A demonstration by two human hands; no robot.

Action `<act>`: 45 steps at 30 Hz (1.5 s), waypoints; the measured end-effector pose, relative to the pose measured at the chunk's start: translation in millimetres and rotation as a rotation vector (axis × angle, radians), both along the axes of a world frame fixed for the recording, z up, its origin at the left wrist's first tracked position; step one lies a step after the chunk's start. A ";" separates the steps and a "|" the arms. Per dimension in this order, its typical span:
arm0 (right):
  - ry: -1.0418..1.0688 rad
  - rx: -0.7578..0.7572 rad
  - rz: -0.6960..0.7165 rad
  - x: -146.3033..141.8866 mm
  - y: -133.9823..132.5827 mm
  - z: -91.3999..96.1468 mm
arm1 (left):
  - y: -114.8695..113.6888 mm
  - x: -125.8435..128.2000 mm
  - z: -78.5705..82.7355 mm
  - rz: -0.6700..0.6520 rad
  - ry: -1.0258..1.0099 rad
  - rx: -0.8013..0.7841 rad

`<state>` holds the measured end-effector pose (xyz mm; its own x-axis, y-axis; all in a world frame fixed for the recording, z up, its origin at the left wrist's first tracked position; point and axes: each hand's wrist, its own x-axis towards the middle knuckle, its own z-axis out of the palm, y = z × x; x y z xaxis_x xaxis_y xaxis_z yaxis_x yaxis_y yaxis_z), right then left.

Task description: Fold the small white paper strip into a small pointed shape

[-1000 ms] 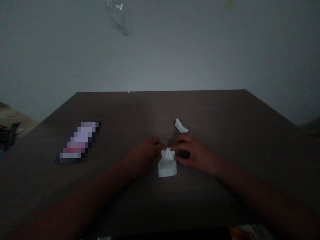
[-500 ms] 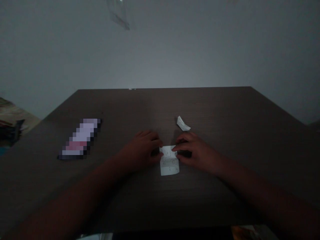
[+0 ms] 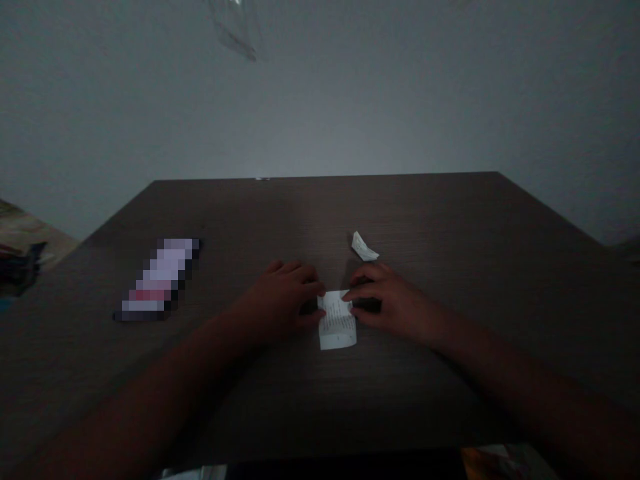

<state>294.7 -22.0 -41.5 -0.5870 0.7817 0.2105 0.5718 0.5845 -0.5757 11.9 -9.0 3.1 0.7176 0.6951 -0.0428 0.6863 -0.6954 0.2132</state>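
A small white printed paper slip [image 3: 338,325] lies on the dark wooden table [image 3: 450,220] in front of me. My left hand [image 3: 280,297] pinches the slip's upper left edge with curled fingers. My right hand [image 3: 387,300] pinches its upper right edge, fingers curled too. The slip's top edge is hidden under my fingertips. A smaller folded scrap of white paper [image 3: 363,247] lies just beyond my right hand, apart from it.
A flat oblong object [image 3: 159,280], blurred out, lies on the left part of the table. A pale wall stands behind the far edge. Clutter [image 3: 20,257] sits beyond the table's left side. Something colourful [image 3: 500,460] shows below the near edge.
Both hands stay pinched on the slip's top. The left hand's fingers have spread a little wider over the table. The view shifted slightly.
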 end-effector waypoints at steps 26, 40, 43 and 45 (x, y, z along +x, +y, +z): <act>-0.099 -0.056 0.026 1.5 -5.3 11.7 | -3.7 -0.2 6.6 -0.004 0.073 -0.022; -0.212 -0.026 0.035 0.3 -15.5 17.0 | -9.7 -2.1 11.7 -0.013 0.100 0.000; -0.220 -0.022 0.042 1.5 -15.1 15.5 | -11.9 -0.8 14.0 -0.012 0.113 -0.012; -0.210 -0.020 0.044 2.5 -14.7 15.2 | -13.0 0.2 14.6 -0.009 0.124 -0.016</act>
<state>297.2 -36.7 -26.3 -0.6502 0.7570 0.0646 0.6545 0.6013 -0.4583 12.1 -22.0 17.6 0.7122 0.6873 -0.1431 0.7020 -0.6986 0.1384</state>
